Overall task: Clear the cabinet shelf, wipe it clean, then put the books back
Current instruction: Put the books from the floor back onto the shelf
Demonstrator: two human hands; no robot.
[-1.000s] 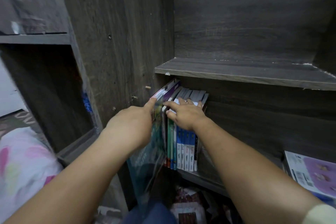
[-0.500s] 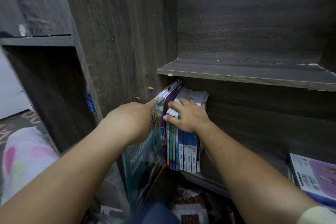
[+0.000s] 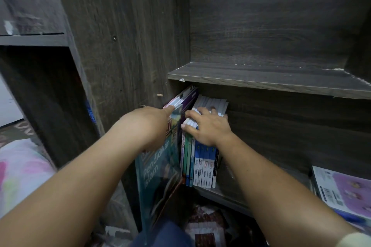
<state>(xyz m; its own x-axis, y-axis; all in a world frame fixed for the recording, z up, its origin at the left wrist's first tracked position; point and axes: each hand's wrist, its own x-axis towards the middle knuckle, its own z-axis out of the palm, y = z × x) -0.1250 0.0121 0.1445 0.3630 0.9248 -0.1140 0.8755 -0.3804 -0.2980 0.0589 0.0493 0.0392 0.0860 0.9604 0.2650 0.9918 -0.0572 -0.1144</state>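
The dark wood cabinet (image 3: 130, 46) has its upper shelf (image 3: 261, 78) bare, while the lower shelf (image 3: 224, 196) carries a row of thin books (image 3: 202, 168) standing at its left end. A teal textbook (image 3: 158, 182) leans out past the shelf front. Over the last second its cover has turned from a blur into readable print and swung slightly outward, which I judge to be one book in transit, though in or out of the row is unclear. The right hand (image 3: 208, 126) has slid from pointing at the book tops to lying spread and flat across them, thumb on the spines, steadying the row. The left hand (image 3: 146, 126) covers the textbook's upper cover with its forefinger along the top corner. Its other fingers are hidden, so the grip cannot be told
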